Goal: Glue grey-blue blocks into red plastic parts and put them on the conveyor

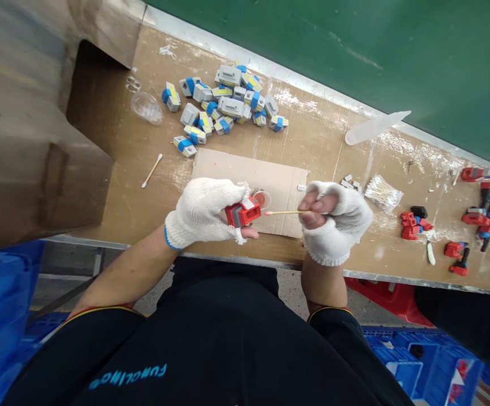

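A white glove with bare fingertips covers my left hand (213, 211), whose fingers are closed round a red and grey plastic block (243, 212). My right hand (331, 220), gloved the same way, pinches a cotton swab (285, 212) between thumb and fingers. The swab lies level, its pinkish tip pointing left, a small gap from the block. Just behind the block is a small round clear dish (262, 199) with reddish contents, partly hidden by it. The dish rests on a flat cardboard sheet (228, 167).
Several grey, blue and yellow blocks (228, 107) are heaped at the back. A loose swab (152, 171) and clear lid (146, 107) lie left. Rightward are a swab bag (383, 192), white tube (375, 128) and red parts (414, 224). A metal housing (37, 129) borders the left.
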`<action>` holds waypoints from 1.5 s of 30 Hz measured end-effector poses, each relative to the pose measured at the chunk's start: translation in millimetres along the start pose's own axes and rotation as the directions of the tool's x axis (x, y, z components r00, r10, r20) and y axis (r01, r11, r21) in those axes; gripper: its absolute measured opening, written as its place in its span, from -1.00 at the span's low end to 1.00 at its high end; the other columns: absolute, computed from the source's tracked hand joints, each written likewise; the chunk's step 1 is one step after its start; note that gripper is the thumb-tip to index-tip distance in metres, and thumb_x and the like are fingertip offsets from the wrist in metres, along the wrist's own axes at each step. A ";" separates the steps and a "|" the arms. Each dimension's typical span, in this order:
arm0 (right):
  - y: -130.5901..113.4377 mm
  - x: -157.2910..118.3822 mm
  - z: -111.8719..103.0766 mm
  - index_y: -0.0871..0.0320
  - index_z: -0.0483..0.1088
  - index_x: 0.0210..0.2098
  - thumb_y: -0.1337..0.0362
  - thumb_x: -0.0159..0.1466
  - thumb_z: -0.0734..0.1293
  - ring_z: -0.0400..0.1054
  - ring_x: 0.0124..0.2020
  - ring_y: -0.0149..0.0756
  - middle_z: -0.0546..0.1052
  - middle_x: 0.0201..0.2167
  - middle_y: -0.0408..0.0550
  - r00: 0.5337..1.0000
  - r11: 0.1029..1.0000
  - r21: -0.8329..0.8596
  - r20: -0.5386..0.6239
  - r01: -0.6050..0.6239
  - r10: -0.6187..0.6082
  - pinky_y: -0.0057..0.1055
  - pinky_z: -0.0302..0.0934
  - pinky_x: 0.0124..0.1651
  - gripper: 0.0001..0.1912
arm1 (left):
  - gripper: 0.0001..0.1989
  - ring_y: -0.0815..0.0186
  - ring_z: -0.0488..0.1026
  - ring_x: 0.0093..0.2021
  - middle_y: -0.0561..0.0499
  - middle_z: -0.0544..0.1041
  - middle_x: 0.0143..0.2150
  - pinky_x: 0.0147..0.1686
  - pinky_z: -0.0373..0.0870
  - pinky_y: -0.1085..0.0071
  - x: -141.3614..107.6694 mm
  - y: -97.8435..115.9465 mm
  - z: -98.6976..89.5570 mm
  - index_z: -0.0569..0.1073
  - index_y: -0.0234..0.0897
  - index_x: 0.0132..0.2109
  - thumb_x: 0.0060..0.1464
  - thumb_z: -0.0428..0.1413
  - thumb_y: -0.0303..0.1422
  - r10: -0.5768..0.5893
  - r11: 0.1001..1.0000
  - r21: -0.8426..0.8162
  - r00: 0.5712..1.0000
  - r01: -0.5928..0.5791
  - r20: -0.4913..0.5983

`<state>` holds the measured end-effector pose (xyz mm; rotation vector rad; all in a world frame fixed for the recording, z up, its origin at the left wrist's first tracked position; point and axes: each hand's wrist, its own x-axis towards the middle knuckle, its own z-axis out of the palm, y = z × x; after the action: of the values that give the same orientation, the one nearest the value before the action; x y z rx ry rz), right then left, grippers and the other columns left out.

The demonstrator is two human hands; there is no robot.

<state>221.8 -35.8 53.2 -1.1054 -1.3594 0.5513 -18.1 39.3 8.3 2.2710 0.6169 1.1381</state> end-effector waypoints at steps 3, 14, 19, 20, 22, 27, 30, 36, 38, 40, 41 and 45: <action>7.2 -1.3 -2.6 -0.05 0.44 -0.32 -0.08 0.43 0.56 0.43 -0.50 -0.28 0.34 -0.50 -0.24 0.995 1.000 -0.024 -0.094 0.019 -0.021 -0.24 0.51 -0.42 -0.63 | -0.33 0.21 0.70 -0.38 -0.06 0.77 -0.24 -0.35 0.70 0.29 -0.9 0.4 1.7 0.61 -0.17 -0.01 0.22 0.37 0.37 -0.048 0.988 -0.150 0.997 0.040 -0.053; 8.8 -2.6 -1.0 -0.12 0.49 -0.23 -0.01 0.40 0.61 0.41 -0.50 -0.30 0.51 -0.41 -0.20 0.989 0.990 0.137 -0.149 0.040 -0.019 -0.37 0.23 -0.62 -0.73 | -0.25 0.07 0.75 -0.42 -0.30 0.79 0.05 -0.60 0.55 0.26 -4.6 4.2 13.5 0.30 -0.05 0.23 0.35 0.11 0.46 -0.375 0.665 -0.647 0.916 0.373 0.143; 2.2 -4.6 5.7 -0.09 0.57 -0.24 0.08 0.40 0.64 0.55 -0.45 -0.32 0.57 -0.42 -0.21 0.989 0.986 0.159 -0.147 0.048 -0.024 -0.42 0.42 -0.54 -0.78 | -0.18 0.22 0.55 -0.64 -0.01 0.72 -0.30 -0.69 0.37 0.40 1.4 -0.8 21.2 0.24 -0.04 0.06 0.14 0.29 0.50 -0.423 0.489 -0.804 0.898 0.338 0.120; 0.6 -5.5 6.9 -0.08 0.59 -0.24 0.10 0.40 0.65 0.58 -0.44 -0.32 0.60 -0.41 -0.21 0.990 0.986 0.161 -0.142 0.044 -0.021 -0.42 0.47 -0.51 -0.79 | -0.20 0.25 0.48 -0.68 0.05 0.68 -0.38 -0.70 0.34 0.42 3.1 -0.5 22.8 0.26 -0.05 0.04 0.16 0.30 0.49 -0.399 0.419 -0.859 0.909 0.295 0.117; -2.1 -7.4 8.8 -0.06 0.63 -0.23 0.14 0.39 0.66 0.63 -0.41 -0.31 0.65 -0.39 -0.20 0.991 0.986 0.162 -0.130 0.036 -0.015 -0.40 0.55 -0.44 -0.83 | -0.23 0.31 0.37 -0.75 0.13 0.60 -0.49 -0.71 0.32 0.46 6.4 1.8 23.3 0.30 -0.08 0.03 0.24 0.18 0.51 -0.350 0.305 -0.910 0.921 0.282 0.169; -3.7 -10.5 11.8 -0.05 0.66 -0.22 0.22 0.40 0.64 0.68 -0.38 -0.29 0.74 -0.34 -0.18 0.998 0.977 0.209 -0.049 0.035 -0.025 -0.43 0.58 -0.45 -0.89 | -0.16 0.37 0.22 -0.79 0.21 0.45 -0.60 -0.75 0.20 0.49 13.6 15.5 11.2 0.37 -0.15 -0.03 0.21 0.10 0.58 -0.314 0.045 -0.856 0.820 0.515 0.477; -4.3 -9.7 14.0 -0.05 0.66 -0.24 0.22 0.43 0.62 0.69 -0.38 -0.28 0.74 -0.37 -0.18 1.000 0.971 0.238 0.015 0.003 -0.007 -0.45 0.56 -0.48 -0.89 | -0.19 0.38 0.18 -0.79 0.20 0.41 -0.62 -0.76 0.11 0.49 17.3 23.5 4.3 0.43 -0.20 -0.06 0.24 0.17 0.52 -0.252 -0.051 -0.786 0.753 0.616 0.607; -9.2 -6.6 21.6 -0.04 0.65 -0.28 0.19 0.44 0.61 0.65 -0.46 -0.30 0.68 -0.46 -0.20 0.999 0.962 0.272 0.039 0.011 -0.023 -0.47 0.53 -0.52 -0.84 | -0.24 0.40 0.26 -0.76 0.20 0.47 -0.54 -0.73 0.17 0.48 17.5 25.4 5.6 0.44 -0.22 -0.04 0.25 0.27 0.44 -0.300 -0.085 -0.795 0.745 0.601 0.596; -10.2 -6.6 22.9 -0.04 0.63 -0.29 0.19 0.45 0.60 0.65 -0.45 -0.31 0.68 -0.46 -0.20 0.998 0.965 0.264 0.055 0.006 -0.021 -0.50 0.50 -0.54 -0.83 | -0.25 0.36 0.33 -0.73 0.17 0.51 -0.49 -0.73 0.20 0.48 16.2 24.6 8.2 0.43 -0.21 0.00 0.27 0.27 0.42 -0.277 -0.091 -0.806 0.763 0.585 0.585; -10.1 -7.4 23.0 -0.03 0.62 -0.29 0.19 0.46 0.59 0.66 -0.44 -0.32 0.67 -0.46 -0.20 0.998 0.966 0.258 0.069 -0.002 -0.016 -0.52 0.49 -0.54 -0.82 | -0.27 0.35 0.33 -0.71 0.17 0.52 -0.48 -0.73 0.20 0.48 15.8 25.1 10.0 0.42 -0.20 0.02 0.29 0.27 0.40 -0.255 -0.102 -0.813 0.774 0.574 0.579; -9.7 -8.0 22.5 -0.03 0.62 -0.29 0.19 0.46 0.59 0.66 -0.44 -0.32 0.67 -0.45 -0.20 0.997 0.966 0.258 0.073 -0.006 -0.013 -0.52 0.49 -0.53 -0.82 | -0.28 0.36 0.32 -0.72 0.18 0.52 -0.48 -0.73 0.20 0.49 16.0 25.9 10.3 0.42 -0.19 0.03 0.29 0.28 0.39 -0.252 -0.103 -0.814 0.776 0.572 0.578; -7.0 -10.9 19.7 -0.04 0.63 -0.24 0.25 0.45 0.60 0.67 -0.38 -0.31 0.70 -0.38 -0.18 0.996 0.966 0.256 0.085 -0.028 0.006 -0.51 0.53 -0.50 -0.87 | -0.30 0.39 0.30 -0.71 0.21 0.49 -0.47 -0.72 0.26 0.49 18.4 29.5 9.2 0.40 -0.19 0.02 0.30 0.30 0.37 -0.262 -0.106 -0.814 0.774 0.570 0.576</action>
<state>199.3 -42.2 51.0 -0.8914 -1.3084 0.7712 4.3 25.7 32.9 0.7314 0.2119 0.5220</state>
